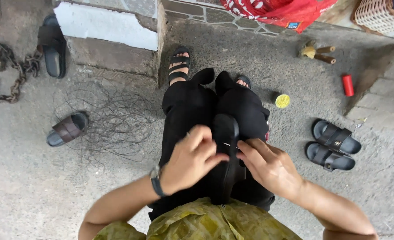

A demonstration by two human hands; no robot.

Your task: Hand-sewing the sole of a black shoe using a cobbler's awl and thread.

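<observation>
Both your forearms come in from the bottom edge and meet over your lap, elbows spread wide. Your left hand [191, 160], watch [157, 180] at the wrist, lies palm down with the wrist bent inward. Your right hand [268, 165] angles in from the other side, knuckles up.

The black shoe [226, 155] rests lengthwise on your black trousers [188, 109], toe pointing away from you. Black on black makes its lower edge hard to trace, and its heel end is lost against the yellow-green shirt [206, 222]. A thin pale needle [231, 145] shows between the two hands, across the shoe; its ends are covered by fingers. Any thread is too fine to see.

Left hand: fingers curled, thumb and forefinger pressed to the left side of the shoe, closed on it. Right hand: fingers drawn together in a pinch at the needle on the shoe's right side, fingertips touching the shoe.

On the ground: a tangle of dark wire [112, 124] left of your knee, a yellow tin [282, 101] right of it, and a pair of black sandals [332, 144] further right.
</observation>
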